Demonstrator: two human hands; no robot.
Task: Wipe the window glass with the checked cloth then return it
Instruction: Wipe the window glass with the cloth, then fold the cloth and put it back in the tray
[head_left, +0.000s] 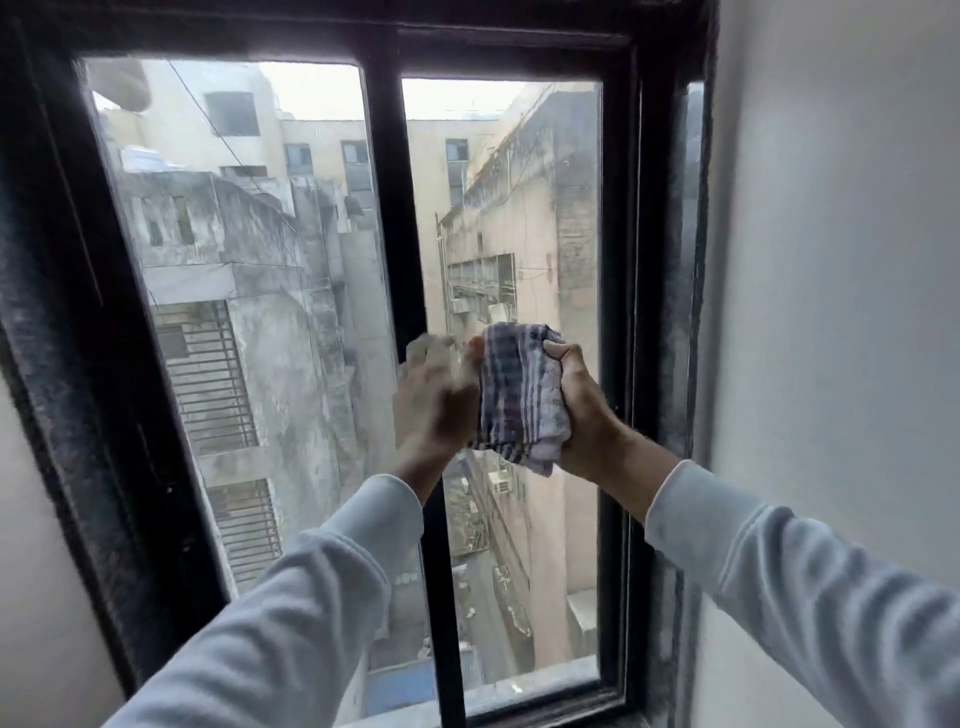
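Checked cloth bunched up before the window glass

We see the blue-and-white checked woven cloth (519, 395) crumpled into a thick upright wad, its pale frayed end hanging lowest, held up close before the right pane at mid-height. The clear two-pane window glass (249, 322) stands upright in a dusty black frame; whether the cloth touches it we cannot tell.
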